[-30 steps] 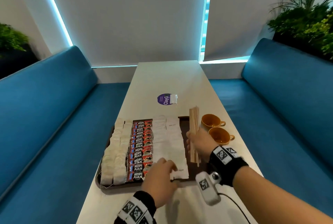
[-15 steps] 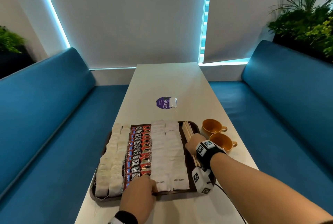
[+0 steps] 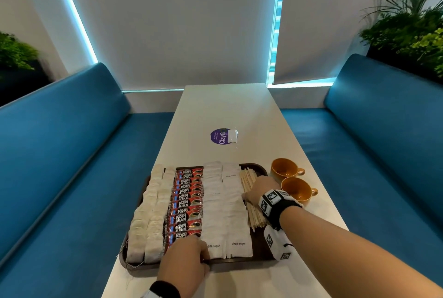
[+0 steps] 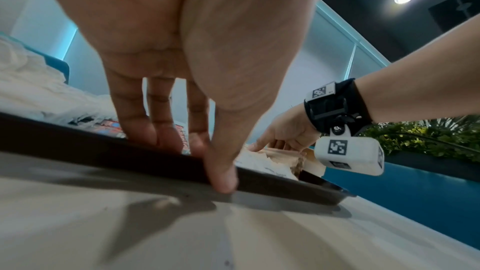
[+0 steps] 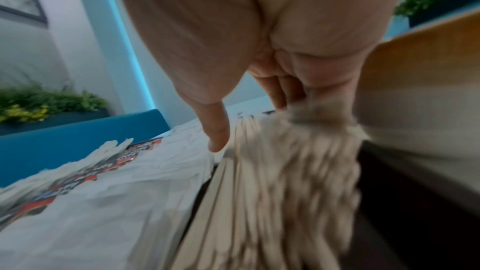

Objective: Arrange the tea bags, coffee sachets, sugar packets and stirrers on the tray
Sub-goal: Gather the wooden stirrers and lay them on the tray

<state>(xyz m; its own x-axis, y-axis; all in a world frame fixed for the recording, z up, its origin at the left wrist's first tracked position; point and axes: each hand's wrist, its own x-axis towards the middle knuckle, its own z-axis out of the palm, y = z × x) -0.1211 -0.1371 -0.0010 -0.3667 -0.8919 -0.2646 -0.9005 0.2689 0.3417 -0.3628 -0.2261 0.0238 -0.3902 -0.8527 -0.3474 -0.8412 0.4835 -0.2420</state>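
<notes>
Blue benches flank a white counter [image 3: 225,110] bearing a dark tray [image 3: 257,240]. Two columns of tea bags [image 3: 149,213], one of coffee sachets [image 3: 185,204] and two of sugar packets [image 3: 225,206] lie in place. Right hand [image 3: 260,190] grasps the stirrers [image 3: 254,213], one bundle too blurred to count, laying it at the right edge; left hand [image 3: 183,261] pinches the near rim. Next, probably: release and straighten. Two cups [image 3: 291,181] stand beside.
</notes>
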